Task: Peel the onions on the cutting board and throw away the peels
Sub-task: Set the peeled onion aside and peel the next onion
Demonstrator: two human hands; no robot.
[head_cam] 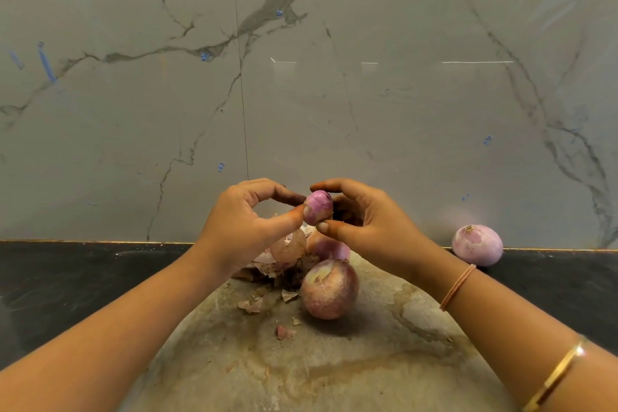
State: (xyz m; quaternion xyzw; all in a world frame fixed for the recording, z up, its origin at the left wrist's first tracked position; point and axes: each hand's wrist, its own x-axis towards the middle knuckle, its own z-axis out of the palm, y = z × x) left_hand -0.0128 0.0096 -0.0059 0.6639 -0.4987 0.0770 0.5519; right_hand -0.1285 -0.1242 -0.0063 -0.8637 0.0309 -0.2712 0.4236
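Left hand (240, 227) and right hand (368, 221) pinch the small onion (318, 207) between curled fingers (287, 221); it is probably light and slick, best gripped at its ends.

just one cam, head-mounted, wide-angle, looking forward and down from close above the cutting board (334, 371), marble wall (368, 77) right behind it

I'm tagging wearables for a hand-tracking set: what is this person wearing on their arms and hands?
Both forearms are bare, with no sleeves or gloves in view. The left hand and arm wear nothing. Below the right hand, the wrist has a thin peach-coloured elastic band; further up the forearm sits a slim gold-coloured bangle.
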